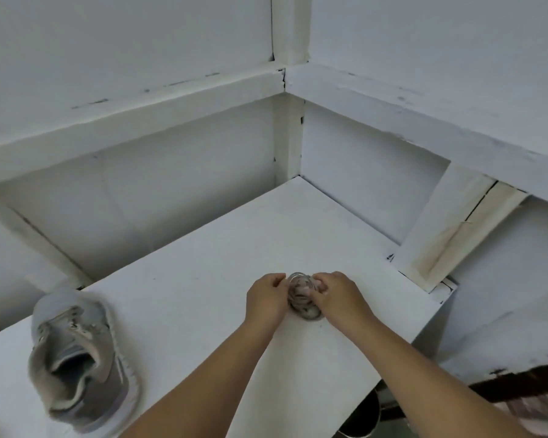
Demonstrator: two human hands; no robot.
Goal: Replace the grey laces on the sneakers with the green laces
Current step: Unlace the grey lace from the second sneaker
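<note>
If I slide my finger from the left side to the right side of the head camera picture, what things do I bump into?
Grey sneaker → left hand → bundle of grey laces → right hand. All are on the white table.

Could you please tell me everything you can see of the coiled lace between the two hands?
The lace bundle is a grey cord wound into a loose round coil of several loops, looking like woven fabric. It lies on the white table, right of centre and well apart from the sneaker. The left hand pinches its left edge, and the right hand curls its fingers into the right side, covering part of the coil. Its ends cannot be made out, and blur hides any finer detail.
</note>
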